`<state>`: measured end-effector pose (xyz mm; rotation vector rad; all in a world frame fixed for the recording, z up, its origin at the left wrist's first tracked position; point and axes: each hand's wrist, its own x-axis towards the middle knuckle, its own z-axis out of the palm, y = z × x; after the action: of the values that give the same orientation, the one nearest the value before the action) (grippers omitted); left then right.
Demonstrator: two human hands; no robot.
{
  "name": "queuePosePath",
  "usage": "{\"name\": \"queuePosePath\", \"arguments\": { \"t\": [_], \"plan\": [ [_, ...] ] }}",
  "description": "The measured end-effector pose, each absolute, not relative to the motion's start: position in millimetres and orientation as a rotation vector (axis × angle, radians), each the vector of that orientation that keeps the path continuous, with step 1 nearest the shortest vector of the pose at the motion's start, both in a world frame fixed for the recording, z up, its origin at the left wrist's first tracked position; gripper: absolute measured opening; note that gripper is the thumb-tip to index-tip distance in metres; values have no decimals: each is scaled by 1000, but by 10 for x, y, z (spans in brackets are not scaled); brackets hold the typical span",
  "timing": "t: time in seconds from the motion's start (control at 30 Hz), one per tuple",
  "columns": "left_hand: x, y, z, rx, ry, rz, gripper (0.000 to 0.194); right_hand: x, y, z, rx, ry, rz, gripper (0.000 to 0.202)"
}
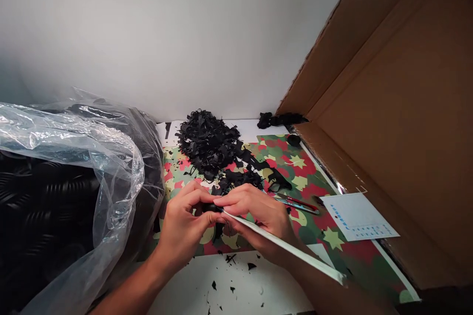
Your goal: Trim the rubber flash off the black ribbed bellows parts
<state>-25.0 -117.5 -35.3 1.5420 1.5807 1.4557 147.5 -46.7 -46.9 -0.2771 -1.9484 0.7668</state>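
My left hand (185, 221) is closed on a small black part (211, 208), pinched between thumb and fingers. My right hand (256, 211) meets it fingertip to fingertip and grips a long, thin white strip-like tool (288, 244). One end of that tool is at the black part; the other reaches down to the right above my right forearm. Its working tip is hidden by my fingers. Just beyond the hands lies a heap of black trimmings (209, 142), with more scraps (244, 178) close to my fingertips.
A clear plastic bag (121, 177) full of black ribbed pieces stands at the left. A cardboard box (391, 123) rises at the right. Tweezers-like metal tools (301, 205) and a printed white card (358, 216) lie on the camouflage-patterned mat (334, 238). A round black piece (293, 140) sits farther back.
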Motion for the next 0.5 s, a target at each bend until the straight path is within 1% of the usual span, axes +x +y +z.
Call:
{"name": "queuePosePath", "arguments": {
  "t": [0.2,0.4,0.5],
  "plan": [
    [-248,-1155,-321,1530,1606,1366,12,1453,-471,-502,-176,-2044,411,12],
    [-265,-1156,-311,1385,1504,1435,22,1447,-488,-585,-323,-1998,379,21],
    [-272,-1151,-334,1376,1464,1465,22,1438,-417,-620,-417,-1903,362,19]
  ]
}}
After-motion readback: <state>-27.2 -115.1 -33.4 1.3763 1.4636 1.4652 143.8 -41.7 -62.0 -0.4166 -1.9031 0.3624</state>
